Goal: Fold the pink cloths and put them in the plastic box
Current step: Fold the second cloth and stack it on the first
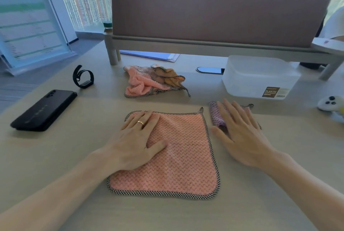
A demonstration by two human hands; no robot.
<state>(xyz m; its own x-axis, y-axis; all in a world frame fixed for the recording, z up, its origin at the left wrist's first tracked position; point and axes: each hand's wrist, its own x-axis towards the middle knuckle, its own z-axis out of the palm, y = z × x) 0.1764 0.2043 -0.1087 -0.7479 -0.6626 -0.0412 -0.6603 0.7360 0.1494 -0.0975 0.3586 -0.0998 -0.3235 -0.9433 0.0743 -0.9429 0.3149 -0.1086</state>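
Note:
A pink cloth [178, 158] with a black-and-white checked hem lies spread flat on the desk in front of me. My left hand [137, 137] rests flat on its upper left part, fingers apart, a ring on one finger. My right hand [240, 133] lies flat to the right of the cloth, its fingers over a small folded purple cloth [216, 117]. A crumpled heap of pink and tan cloths [149, 83] sits further back. The clear plastic box [258, 76] stands at the back right, with nothing visible inside it.
A black phone [44, 110] lies at the left and a black wristband [82, 77] behind it. A raised shelf with a padded divider [214, 10] crosses the back of the desk. A white controller [330, 103] sits at the right edge.

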